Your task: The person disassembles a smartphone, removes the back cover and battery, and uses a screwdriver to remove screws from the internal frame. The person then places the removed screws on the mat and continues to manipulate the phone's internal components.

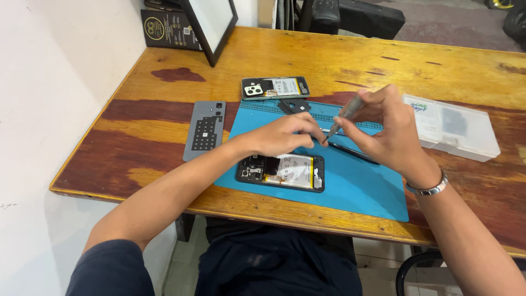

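— Over the blue mat (361,189), what are the hands doing?
— The right hand (386,131) grips a screwdriver (344,115), tip down-left. The left hand (285,134) is pinched shut at that tip, maybe on a screw.
— And around them?
— An opened phone (280,172) lies just near; another phone (275,87) far, a grey cover (204,129) left, a clear box (452,127) right.

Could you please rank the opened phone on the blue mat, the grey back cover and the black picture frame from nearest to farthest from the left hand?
From the left hand:
1. Opened phone, just below it on the blue mat.
2. Grey back cover, left of the mat.
3. Black picture frame, at the table's far left.
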